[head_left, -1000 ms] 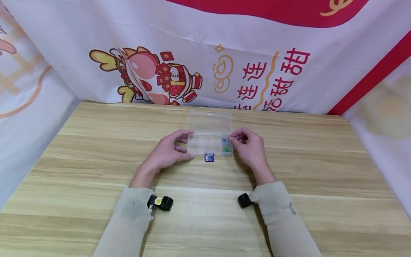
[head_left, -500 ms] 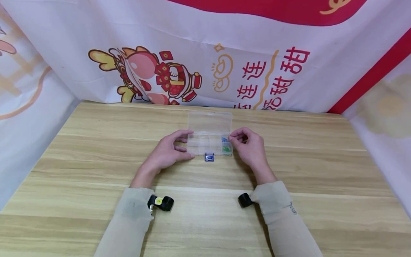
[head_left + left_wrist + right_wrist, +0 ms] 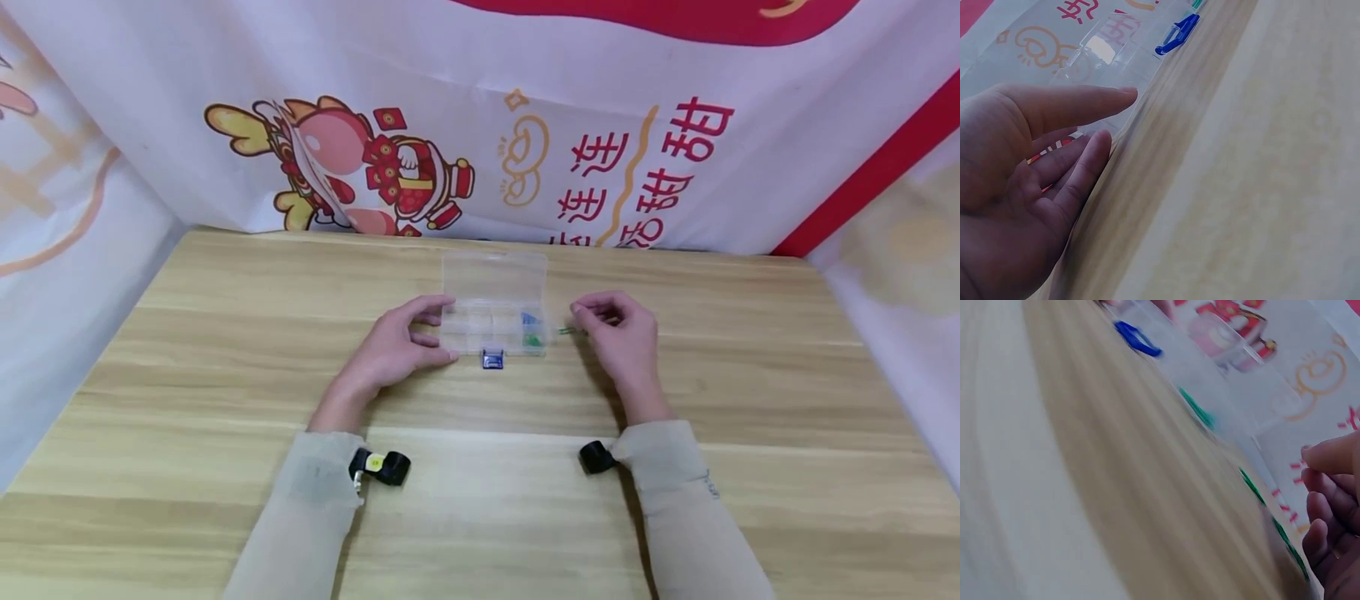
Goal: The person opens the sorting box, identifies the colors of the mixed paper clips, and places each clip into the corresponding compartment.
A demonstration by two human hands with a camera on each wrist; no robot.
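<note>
A clear plastic compartment box (image 3: 480, 327) lies on the table with its lid (image 3: 494, 275) raised at the back. My left hand (image 3: 393, 342) holds its left end, thumb at the front edge and fingers at the back. At the box's right end, small blue pieces (image 3: 530, 318) and small green pieces (image 3: 533, 340) lie in separate compartments. My right hand (image 3: 621, 337) is off to the right, fingers loosely curled, thumb near the index fingertip, with nothing showing between them. Thin green pieces (image 3: 1252, 486) lie on the table beside it.
A blue latch (image 3: 492, 360) sits at the middle of the box's front edge. The wooden table (image 3: 480, 500) runs back to a printed cloth (image 3: 480, 125), close behind the raised lid. Dark wrist cameras (image 3: 597, 457) protrude inward from the sleeves.
My right hand has moved right, away from the box's right end, and green pieces on the table now show beside it. The left hand keeps its hold. The head view has tilted slightly.
</note>
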